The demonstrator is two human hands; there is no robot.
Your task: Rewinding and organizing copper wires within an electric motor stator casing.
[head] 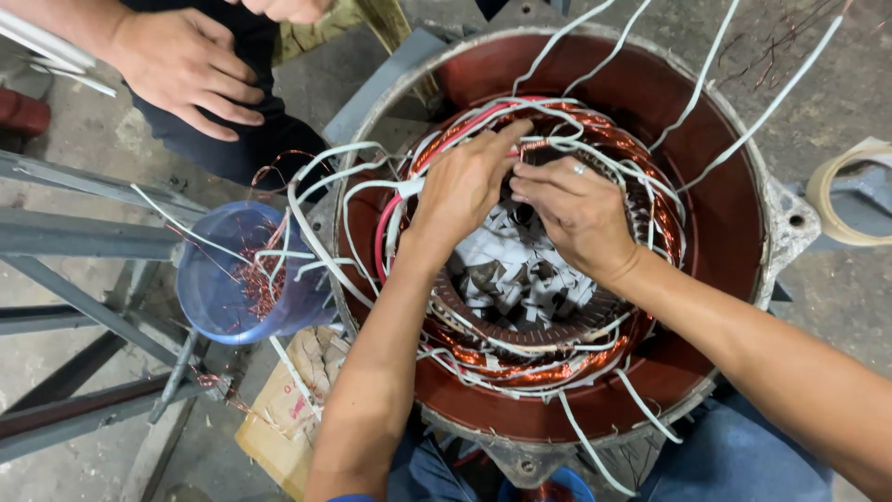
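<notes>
- The left hand (465, 186) reaches into the top of the stator (557, 251), fingers curled and pinched on the white leads (548, 141) where they cross the copper winding (641, 158); that grip seems meant to hold the bundle tight against the coil.
- The right hand (576, 209), a ring on one finger, meets it from the other side, fingertips pressed together on the same leads, so the two hands work one spot, nearly touching.
- The stator lies with its bore facing up, which puts the whole ring of winding in easy reach from above. Its red-painted housing (734, 214) surrounds the coil, and white paper slips (511, 260) line the slots inside.
- Loose white leads fan out over the rim to left and top, probably kept out of the way.
- A blue tub (218, 297) sits just beside the housing on the left, holding copper wire scraps, close enough to drop offcuts in.
- A tape roll (841, 200) rests at the right edge, near the housing.
- Another person's hand (186, 65) rests spread on a dark trouser leg at upper left, apart from the work.
- Below is a grey concrete floor (808, 65), dusty, with a steel frame (84, 242) at left and a piece of cardboard (288, 409) under the tub.
</notes>
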